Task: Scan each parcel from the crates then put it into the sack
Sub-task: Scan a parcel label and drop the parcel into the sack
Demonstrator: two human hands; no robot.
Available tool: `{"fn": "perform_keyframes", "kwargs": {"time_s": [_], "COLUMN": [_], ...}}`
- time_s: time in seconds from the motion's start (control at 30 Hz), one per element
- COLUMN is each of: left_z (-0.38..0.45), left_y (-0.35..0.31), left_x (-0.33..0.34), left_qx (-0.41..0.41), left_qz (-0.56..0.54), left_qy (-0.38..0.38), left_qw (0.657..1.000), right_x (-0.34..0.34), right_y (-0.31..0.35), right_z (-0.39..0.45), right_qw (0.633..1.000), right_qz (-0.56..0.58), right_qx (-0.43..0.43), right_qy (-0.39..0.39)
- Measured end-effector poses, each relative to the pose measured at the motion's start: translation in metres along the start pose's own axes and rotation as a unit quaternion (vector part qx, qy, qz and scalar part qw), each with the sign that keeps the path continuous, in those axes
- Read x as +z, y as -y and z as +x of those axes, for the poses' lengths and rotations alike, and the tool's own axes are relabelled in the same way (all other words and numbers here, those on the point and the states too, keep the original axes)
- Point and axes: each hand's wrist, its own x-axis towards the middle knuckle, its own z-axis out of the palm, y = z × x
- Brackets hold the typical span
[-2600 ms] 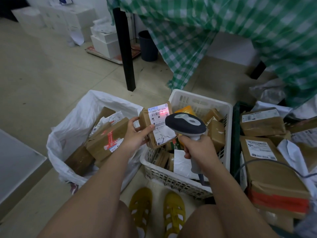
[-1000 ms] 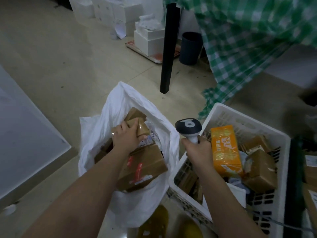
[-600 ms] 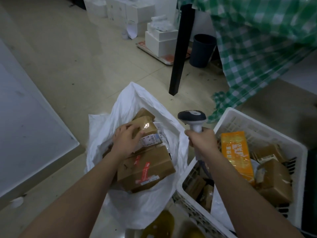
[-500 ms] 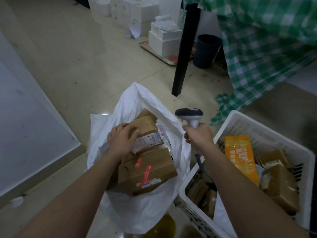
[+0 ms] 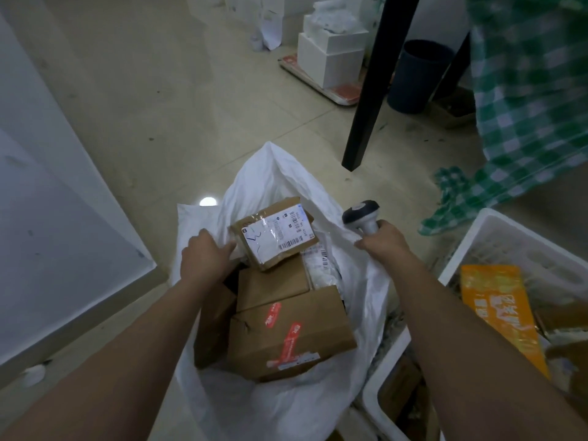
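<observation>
A labelled parcel (image 5: 274, 234) lies atop the boxes in the sack (image 5: 286, 405), just right of the relaxed left hand (image 5: 205, 256); farther right, the right hand (image 5: 386, 241) grips the scanner (image 5: 361, 214).

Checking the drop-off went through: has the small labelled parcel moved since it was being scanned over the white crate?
Yes. The small labelled parcel went left, away from the white crate, and now lies label-up on the boxes inside the white sack; left hand beside it.

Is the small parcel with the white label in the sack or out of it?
In. The small parcel lies label-up on other boxes inside the sack; left hand beside it.
</observation>
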Motion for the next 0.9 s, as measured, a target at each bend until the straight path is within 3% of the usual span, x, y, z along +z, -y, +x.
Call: {"fn": "perform_keyframes", "kwargs": {"time_s": [0.13, 0.3, 0.5, 0.63, 0.73, 0.9], "left_z": [0.0, -0.014, -0.029, -0.043, -0.063, -0.088], "left_y": [0.004, -0.015, -0.101, -0.156, -0.16, -0.123], "left_x": [0.0, -0.036, -0.145, -0.231, -0.257, -0.237], "left_qx": [0.011, 0.046, 0.104, 0.175, 0.18, 0.09], "left_qz": [-0.059, -0.127, -0.295, -0.33, -0.322, -0.291], "left_qy": [-0.029, -0.116, -0.196, -0.249, -0.223, -0.086], "left_qw": [0.998, 0.984, 0.929, 0.893, 0.902, 0.949], "right_x": [0.007, -0.02, -0.116, -0.176, -0.192, -0.17], "right_y": [0.0, 0.023, 0.111, 0.162, 0.163, 0.116], "right_z": [-0.005, -0.035, -0.091, -0.13, -0.155, -0.176], "right_qw": [0.998, 0.987, 0.955, 0.919, 0.912, 0.941], "right_qz": [-0.041, 0.08, 0.158, 0.222, 0.231, 0.212], "right_qx": [-0.013, -0.063, -0.157, -0.191, -0.179, -0.085], "right_qy": [-0.036, -0.121, -0.195, -0.265, -0.287, -0.25]}}
